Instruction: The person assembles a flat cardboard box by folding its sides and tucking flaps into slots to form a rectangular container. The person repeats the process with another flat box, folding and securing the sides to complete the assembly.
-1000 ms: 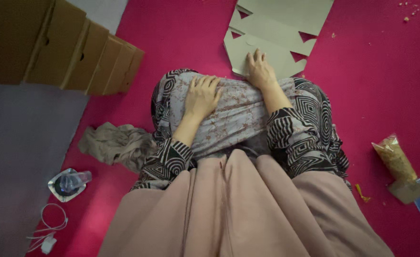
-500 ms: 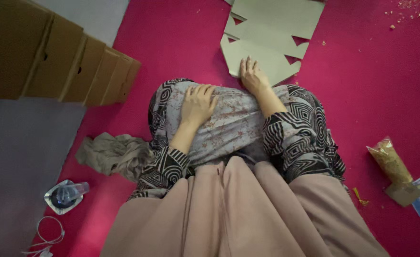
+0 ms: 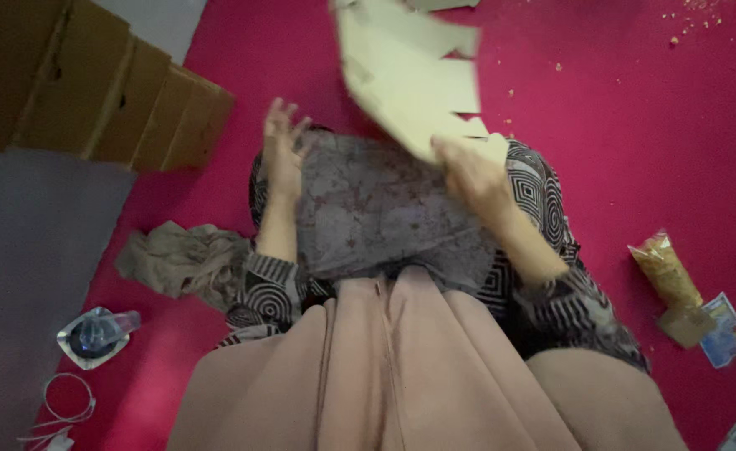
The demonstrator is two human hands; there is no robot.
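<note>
Pinched at its lower corner by the right hand (image 3: 466, 171), a flat, pale cardboard blank (image 3: 409, 75) with notched flaps is raised off the red carpet (image 3: 635, 150) and tilts across the upper centre of the frame, blurred by motion; the fingers are closed on the cardboard edge just above the right knee. Over at the centre left, the left hand (image 3: 280, 142) is in the air with its fingers spread and nothing in its grip, just beside the left edge of the patterned grey cloth (image 3: 376, 209) that covers the lap. That hand is apart from the cardboard, which hangs to its right. Both forearms come out of sleeves with a black-and-white geometric print, and a smooth beige garment (image 3: 401, 367) fills the lower centre of the frame. At the upper left, a row of brown cardboard boxes (image 3: 92, 83) stands partly on a grey mat (image 3: 25, 250). A crumpled tan cloth (image 3: 176, 259) lies on the carpet at the middle left, touching the left sleeve. Lower left, a clear plastic bottle (image 3: 96, 332) lies beside the edge of the mat, with a white cable (image 3: 59, 409) near the bottom corner. At the right edge, a clear bag of brownish snacks (image 3: 667, 276) lies near a small bluish packet (image 3: 725, 330). Small crumbs dot the carpet at the upper right.
</note>
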